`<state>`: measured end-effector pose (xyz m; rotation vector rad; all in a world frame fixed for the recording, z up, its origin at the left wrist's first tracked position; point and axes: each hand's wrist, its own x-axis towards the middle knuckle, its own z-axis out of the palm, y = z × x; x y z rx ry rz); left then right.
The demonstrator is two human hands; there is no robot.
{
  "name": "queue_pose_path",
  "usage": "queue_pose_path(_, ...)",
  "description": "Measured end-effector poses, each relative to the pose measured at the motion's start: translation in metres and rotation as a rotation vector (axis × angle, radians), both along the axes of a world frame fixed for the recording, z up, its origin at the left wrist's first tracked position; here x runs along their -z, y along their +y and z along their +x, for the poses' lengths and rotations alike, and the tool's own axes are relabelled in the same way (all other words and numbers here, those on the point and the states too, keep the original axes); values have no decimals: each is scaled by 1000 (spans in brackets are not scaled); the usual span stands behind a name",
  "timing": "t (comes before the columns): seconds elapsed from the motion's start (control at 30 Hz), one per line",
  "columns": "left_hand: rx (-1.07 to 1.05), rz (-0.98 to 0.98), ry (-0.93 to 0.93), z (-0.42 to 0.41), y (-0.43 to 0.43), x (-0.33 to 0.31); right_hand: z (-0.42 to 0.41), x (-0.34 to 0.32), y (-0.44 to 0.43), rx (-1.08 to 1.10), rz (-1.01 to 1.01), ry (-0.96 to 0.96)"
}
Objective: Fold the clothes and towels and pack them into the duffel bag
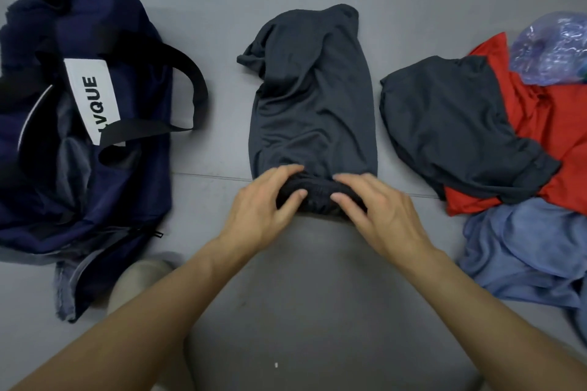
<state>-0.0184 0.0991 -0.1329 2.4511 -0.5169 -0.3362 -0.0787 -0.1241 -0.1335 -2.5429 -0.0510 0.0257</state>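
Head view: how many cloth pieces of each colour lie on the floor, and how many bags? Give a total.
Dark grey: 2, the middle garment and the right garment
Red garment: 1
Blue cloth: 1
Navy duffel bag: 1
Plastic bag: 1
Total: 6

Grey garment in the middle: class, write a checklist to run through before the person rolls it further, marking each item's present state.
1. Grip on the rolled near end by left hand and right hand: ok.
2. The grey garment flat ahead of the roll: not ok, far left corner bunched.
3. Roll even across its width: cannot tell, fingers cover it.
4. The duffel bag unzipped: ok, lining shows.
5. The pile on the right apart from the garment: ok.
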Motion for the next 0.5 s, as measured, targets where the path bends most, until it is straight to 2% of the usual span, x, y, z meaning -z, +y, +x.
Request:
queue_pose_path(0.1, -45, 0, -5, 14, -3, 2, 10, 4, 2, 40, -46, -119)
queue_pose_path(0.2, -55, 80, -14, 21, -10, 6, 8, 16, 6, -53, -188, -170)
queue_pose_path(0.27, -33, 131, -75, 23, -10, 9, 2, 25, 6, -120, -247, -93)
queue_pose_path(0.4, 173, 165, -392, 23, -6, 22, -4, 39, -1, -189, -351, 90)
queue_pose_path(0.43, 236, 155, -412, 22, -4, 25, -3, 40, -2, -188, -355, 97)
queue_pose_path(0.5, 338, 178, -329, 21, 3, 30, 0, 39, -2, -166, -337, 84)
